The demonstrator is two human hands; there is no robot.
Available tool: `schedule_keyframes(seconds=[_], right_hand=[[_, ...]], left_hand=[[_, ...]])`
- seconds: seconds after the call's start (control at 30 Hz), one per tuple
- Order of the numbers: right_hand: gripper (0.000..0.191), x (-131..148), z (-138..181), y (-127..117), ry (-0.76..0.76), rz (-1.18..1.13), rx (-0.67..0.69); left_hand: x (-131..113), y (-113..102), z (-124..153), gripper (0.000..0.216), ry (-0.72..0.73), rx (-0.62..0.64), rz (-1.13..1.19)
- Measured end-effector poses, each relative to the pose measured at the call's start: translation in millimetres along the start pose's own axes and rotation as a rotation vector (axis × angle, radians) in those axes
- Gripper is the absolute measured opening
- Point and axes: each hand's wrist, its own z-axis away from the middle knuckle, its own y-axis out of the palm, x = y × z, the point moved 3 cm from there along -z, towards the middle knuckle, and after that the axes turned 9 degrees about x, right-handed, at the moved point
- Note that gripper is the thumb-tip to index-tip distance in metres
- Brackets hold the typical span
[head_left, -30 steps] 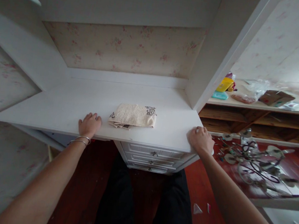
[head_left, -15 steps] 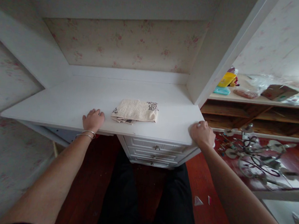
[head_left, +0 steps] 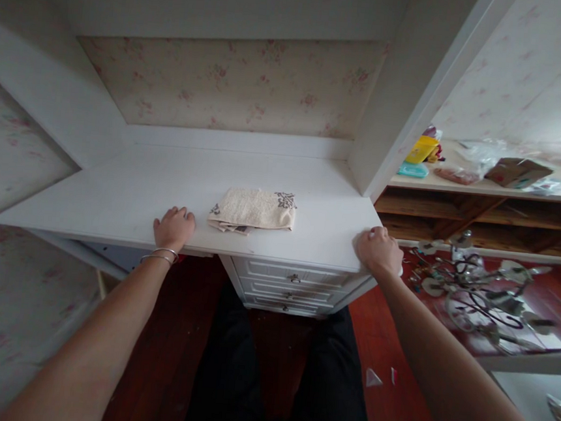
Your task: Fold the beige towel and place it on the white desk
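A white desk top (head_left: 129, 197) fills the alcove in front of me. My left hand (head_left: 174, 227), with thin bangles at the wrist, grips its front edge, fingers lying on top. My right hand (head_left: 378, 250) grips the front right corner of the same top. Between the hands, a little further back, lies a folded beige towel (head_left: 254, 209) with a dark pattern at one corner; neither hand touches it. Under the top stands a white drawer unit (head_left: 293, 287) with small metal knobs.
My dark trouser legs (head_left: 270, 380) stand on a red wooden floor. A chandelier (head_left: 479, 293) lies on the floor at the right. Behind it a wooden shelf (head_left: 481, 215) carries a yellow item, bags and a cardboard box. Floral-papered walls close in at left and behind.
Both hands keep their hold on the desk edge. The view shifted slightly; the towel and the hands have not moved on the top.
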Motion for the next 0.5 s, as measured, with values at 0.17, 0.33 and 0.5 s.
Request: schedule_keyframes(seconds=[0.17, 0.33, 0.5], right_hand=[[0.04, -0.4, 0.2, 1.0, -0.001, -0.014, -0.005], [0.038, -1.1, -0.5, 2.4, -0.007, -0.032, -0.013], [0.037, -3.4, -3.2, 5.7, -0.017, -0.023, -0.021]], left_hand=[[0.7, 0.3, 0.4, 0.044, -0.002, -0.004, 0.008], [1.4, 0.7, 0.0, 0.044, -0.003, -0.016, -0.007], [3.8, 3.7, -2.5, 0.045, -0.009, -0.018, 0.014]])
